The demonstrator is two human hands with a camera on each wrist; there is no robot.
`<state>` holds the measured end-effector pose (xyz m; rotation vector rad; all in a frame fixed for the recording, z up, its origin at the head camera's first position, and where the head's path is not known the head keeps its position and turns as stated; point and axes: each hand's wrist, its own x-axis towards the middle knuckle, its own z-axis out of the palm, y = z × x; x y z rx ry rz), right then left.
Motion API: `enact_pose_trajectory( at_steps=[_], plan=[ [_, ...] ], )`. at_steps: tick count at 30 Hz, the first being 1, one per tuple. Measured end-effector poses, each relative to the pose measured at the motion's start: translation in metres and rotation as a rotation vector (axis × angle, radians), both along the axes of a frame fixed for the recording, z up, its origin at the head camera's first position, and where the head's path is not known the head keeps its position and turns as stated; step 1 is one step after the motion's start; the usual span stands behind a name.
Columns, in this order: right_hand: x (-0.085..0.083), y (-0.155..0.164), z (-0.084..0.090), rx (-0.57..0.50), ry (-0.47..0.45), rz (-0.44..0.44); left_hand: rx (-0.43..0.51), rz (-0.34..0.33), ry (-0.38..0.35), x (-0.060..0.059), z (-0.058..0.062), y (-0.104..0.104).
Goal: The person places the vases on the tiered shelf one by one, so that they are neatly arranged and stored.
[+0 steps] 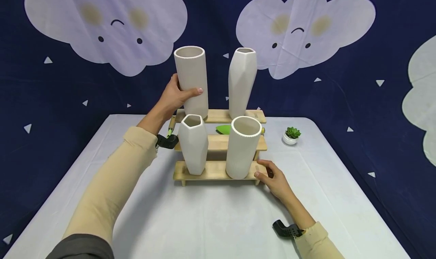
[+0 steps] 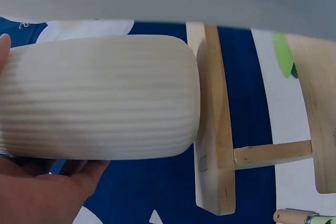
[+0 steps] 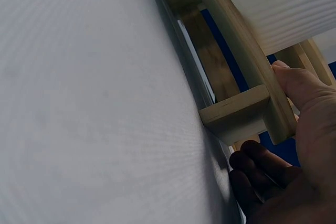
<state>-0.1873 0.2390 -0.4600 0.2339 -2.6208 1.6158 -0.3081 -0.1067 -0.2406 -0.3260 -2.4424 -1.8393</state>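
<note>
My left hand (image 1: 173, 97) grips a white ribbed cylindrical vase (image 1: 193, 72) over the left of the top tier, thumb across its front. In the left wrist view, the base of this vase (image 2: 121, 95) is right at the top board. My right hand (image 1: 276, 181) holds the right end of the bottom tier of a three-step wooden stand (image 1: 215, 171). Seen from the right wrist, the thumb (image 3: 294, 80) lies on the board's end, with the fingers curled below. A faceted white vase (image 1: 194, 145) and another ribbed vase (image 1: 241, 149) stand on the bottom tier.
A tall faceted vase (image 1: 241, 83) stands at the right of the top tier. A small potted succulent (image 1: 291, 135) sits right of the stand. Behind the tiers show a green blade (image 1: 223, 129) and a wooden-handled tool (image 1: 172, 125) on the white table (image 1: 211, 221).
</note>
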Motion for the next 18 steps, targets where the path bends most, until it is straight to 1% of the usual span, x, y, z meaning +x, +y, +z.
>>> enact_pose_trajectory(
  at_steps=[8, 14, 18],
  plan=[
    [0.0002, 0.0001, 0.0009, -0.009, 0.0, 0.004, -0.055, -0.011, -0.039, -0.0033, 0.0008, 0.0032],
    [-0.0006, 0.0009, -0.0013, 0.001, 0.003, -0.001, -0.071, -0.029, -0.044, -0.0044, -0.0001, 0.0044],
    [-0.0005, 0.0007, -0.0012, 0.002, 0.009, -0.003, -0.082, -0.024, -0.046, -0.0058, 0.0004, 0.0057]
  ],
)
